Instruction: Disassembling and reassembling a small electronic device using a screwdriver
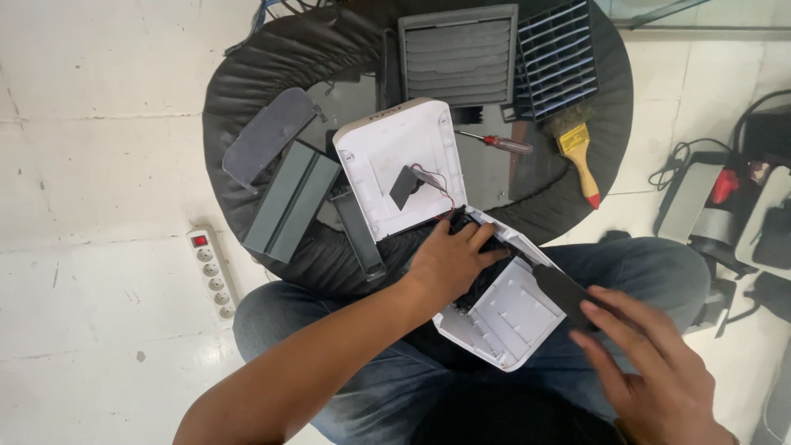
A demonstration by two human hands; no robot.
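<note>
A white plastic housing, opened in two halves, rests across my lap and the round black table. Its other half lies open on the table with a small dark board and red wires inside. My left hand presses down on a black part at the joint between the halves, fingers spread. At the lower half's right edge my right hand holds a flat dark panel by its end.
On the table lie grey panels, a louvered grille, a slatted black grille, a red-handled screwdriver and a yellow brush. A white power strip lies on the tiled floor at left. Dark gear and cables sit at right.
</note>
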